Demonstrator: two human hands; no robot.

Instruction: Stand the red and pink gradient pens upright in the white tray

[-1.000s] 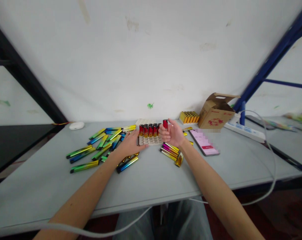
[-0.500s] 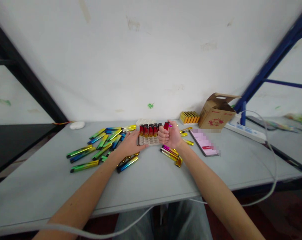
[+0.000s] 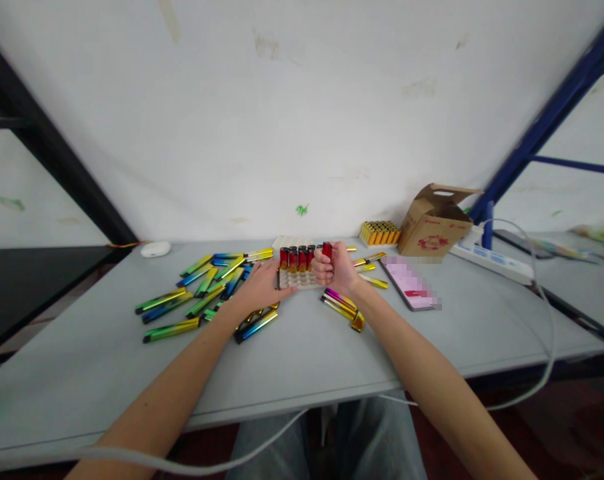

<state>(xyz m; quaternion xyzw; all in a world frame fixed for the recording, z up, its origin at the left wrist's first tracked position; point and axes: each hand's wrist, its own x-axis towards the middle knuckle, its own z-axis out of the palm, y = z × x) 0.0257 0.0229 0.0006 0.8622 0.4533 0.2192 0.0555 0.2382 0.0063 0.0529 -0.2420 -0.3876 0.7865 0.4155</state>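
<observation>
A pale tray with rows of round holes (image 3: 305, 279) lies in the middle of the table. Upright in its back part stand several red-and-gold tubes (image 3: 293, 259) with black tops; its front holes are bare. My left hand (image 3: 262, 283) grips the tray's left end, the thumb along the front edge and the fingers at the side. Over the tray's right end, my right hand (image 3: 338, 271) is closed around a red tube (image 3: 327, 249). The tube's top pokes out beside the thumb; its lower part is hidden in the fist.
Shiny green, blue and yellow sticks (image 3: 172, 308) lie scattered at left, more yellow and magenta ones (image 3: 339, 304) at right. Behind stand a block of orange tubes (image 3: 381, 233) and an open cardboard box (image 3: 429, 230). A phone (image 3: 409, 285), power strip (image 3: 497, 263) and white case (image 3: 155, 249) lie around.
My right hand has shifted slightly left with the red tube, closer over the tray's tubes. My left hand stays at the tray's left end.
</observation>
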